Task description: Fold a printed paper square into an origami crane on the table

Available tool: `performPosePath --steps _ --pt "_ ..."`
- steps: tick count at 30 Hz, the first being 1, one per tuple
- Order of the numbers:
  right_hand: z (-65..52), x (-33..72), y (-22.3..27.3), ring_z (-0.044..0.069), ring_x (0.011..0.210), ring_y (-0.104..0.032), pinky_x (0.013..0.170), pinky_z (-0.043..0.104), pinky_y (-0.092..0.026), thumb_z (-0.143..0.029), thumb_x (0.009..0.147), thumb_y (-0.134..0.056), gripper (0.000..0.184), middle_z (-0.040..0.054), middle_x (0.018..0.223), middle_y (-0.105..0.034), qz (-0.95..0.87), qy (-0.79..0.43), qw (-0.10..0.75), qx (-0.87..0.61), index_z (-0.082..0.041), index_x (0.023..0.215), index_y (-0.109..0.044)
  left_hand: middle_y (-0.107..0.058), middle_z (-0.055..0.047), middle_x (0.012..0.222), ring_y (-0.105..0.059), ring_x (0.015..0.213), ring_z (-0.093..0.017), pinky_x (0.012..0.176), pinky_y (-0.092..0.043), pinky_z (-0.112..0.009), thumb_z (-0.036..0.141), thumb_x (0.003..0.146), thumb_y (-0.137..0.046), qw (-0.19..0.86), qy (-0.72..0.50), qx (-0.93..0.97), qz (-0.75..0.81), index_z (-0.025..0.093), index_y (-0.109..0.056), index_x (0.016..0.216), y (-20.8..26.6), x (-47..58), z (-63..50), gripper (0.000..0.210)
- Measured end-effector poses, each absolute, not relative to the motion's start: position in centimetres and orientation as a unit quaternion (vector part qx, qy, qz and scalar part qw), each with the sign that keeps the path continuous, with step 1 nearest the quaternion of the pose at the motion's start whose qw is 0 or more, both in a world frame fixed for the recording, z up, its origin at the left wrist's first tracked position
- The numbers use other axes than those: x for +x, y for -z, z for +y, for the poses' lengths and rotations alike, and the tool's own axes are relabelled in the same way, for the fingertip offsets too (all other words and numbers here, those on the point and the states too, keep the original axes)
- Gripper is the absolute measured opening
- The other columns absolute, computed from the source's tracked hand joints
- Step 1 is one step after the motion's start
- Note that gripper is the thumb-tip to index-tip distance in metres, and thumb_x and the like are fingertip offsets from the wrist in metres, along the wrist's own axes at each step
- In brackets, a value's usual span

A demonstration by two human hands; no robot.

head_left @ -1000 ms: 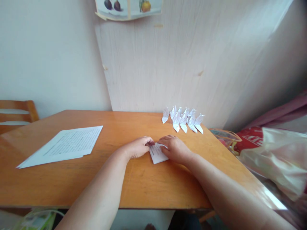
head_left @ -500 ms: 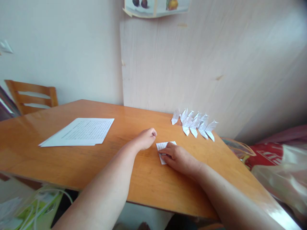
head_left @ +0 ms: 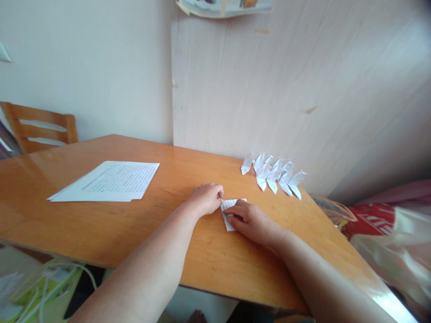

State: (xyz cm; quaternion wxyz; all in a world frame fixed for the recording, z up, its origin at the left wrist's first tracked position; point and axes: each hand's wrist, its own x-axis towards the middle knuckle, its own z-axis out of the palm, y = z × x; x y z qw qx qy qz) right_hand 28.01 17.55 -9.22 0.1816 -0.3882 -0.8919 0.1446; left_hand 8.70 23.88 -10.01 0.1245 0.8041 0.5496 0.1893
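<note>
A small folded piece of printed paper (head_left: 230, 225) lies on the wooden table, partly hidden under my right hand (head_left: 251, 220). The fingers of that hand rest flat on it, slightly apart, and hold nothing up. My left hand (head_left: 208, 198) is at the paper's upper left corner with its fingers curled in. Its thumb side touches or nearly touches that corner; nothing shows in its grasp. Beyond the hands, several folded paper pieces (head_left: 274, 174) with pointed ends stand grouped near the table's back right edge.
A stack of printed sheets (head_left: 111, 181) lies on the left of the wooden table (head_left: 144, 242). A wooden chair (head_left: 43, 128) stands behind it. On the right, beyond the table edge, are a red and white bag (head_left: 373, 220) and other soft items. Cables (head_left: 50, 278) hang at lower left.
My left hand has moved right, to the folded paper's corner, its fingers still curled. My right hand stays on the paper. The whole view has shifted slightly.
</note>
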Motion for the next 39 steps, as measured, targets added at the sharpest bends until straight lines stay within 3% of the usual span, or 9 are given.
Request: performPosePath --steps 9,13,22,28,33,39 --pt "19.5 28.9 10.8 0.02 0.088 -0.065 0.079 0.031 -0.05 -0.016 0.084 -0.05 0.034 0.0059 0.103 -0.072 -0.776 -0.252 0.28 -0.506 -0.018 0.111 -0.071 -0.071 -0.005 0.098 -0.061 0.096 -0.026 0.09 -0.041 -0.041 0.028 0.082 -0.058 0.123 -0.161 0.829 0.522 0.026 -0.069 0.089 9.5 8.8 23.0 0.013" --pt "19.7 28.9 11.0 0.019 0.089 -0.064 0.078 0.03 -0.049 -0.018 0.087 -0.048 0.036 0.0073 0.102 -0.071 -0.786 -0.212 0.285 -0.507 -0.016 0.115 -0.07 -0.07 -0.005 0.1 -0.061 0.097 -0.029 0.091 -0.041 -0.044 0.035 0.079 -0.062 0.132 -0.153 0.827 0.525 0.028 -0.069 0.092 9.4 8.7 23.1 0.016" --pt "18.4 27.8 9.6 0.019 0.078 -0.062 0.064 0.028 -0.038 -0.038 0.099 -0.042 0.037 0.006 0.09 -0.06 -0.837 0.006 0.082 -0.541 -0.032 0.129 -0.062 -0.07 -0.005 0.1 -0.06 0.097 -0.029 0.092 -0.039 -0.047 0.034 0.08 -0.061 0.142 -0.155 0.824 0.525 0.028 -0.068 0.09 9.3 8.8 23.1 0.014" --pt "18.5 27.9 9.2 0.021 0.078 -0.063 0.061 0.029 -0.036 -0.043 0.1 -0.038 0.039 0.0063 0.089 -0.061 -0.824 0.017 0.046 -0.564 -0.036 0.131 -0.061 -0.069 -0.004 0.1 -0.059 0.1 -0.029 0.095 -0.036 -0.048 0.032 0.081 -0.061 0.148 -0.164 0.829 0.514 0.031 -0.069 0.092 9.4 8.9 23.0 0.014" --pt "19.0 29.3 8.9 0.023 0.081 -0.065 0.063 0.029 -0.039 -0.044 0.098 -0.04 0.04 0.0089 0.094 -0.066 -0.799 -0.001 0.034 -0.6 -0.032 0.129 -0.063 -0.069 -0.005 0.098 -0.06 0.097 -0.028 0.095 -0.037 -0.048 0.031 0.079 -0.063 0.155 -0.167 0.824 0.519 0.03 -0.071 0.089 9.6 8.8 23.3 0.013" --pt "19.5 31.5 8.7 0.023 0.081 -0.066 0.064 0.03 -0.042 -0.039 0.097 -0.043 0.035 0.0088 0.092 -0.072 -0.779 -0.029 0.05 -0.624 -0.028 0.115 -0.072 -0.069 -0.004 0.095 -0.06 0.094 -0.028 0.092 -0.039 -0.046 0.029 0.075 -0.065 0.16 -0.165 0.824 0.517 0.029 -0.071 0.088 9.4 8.6 23.3 0.014"
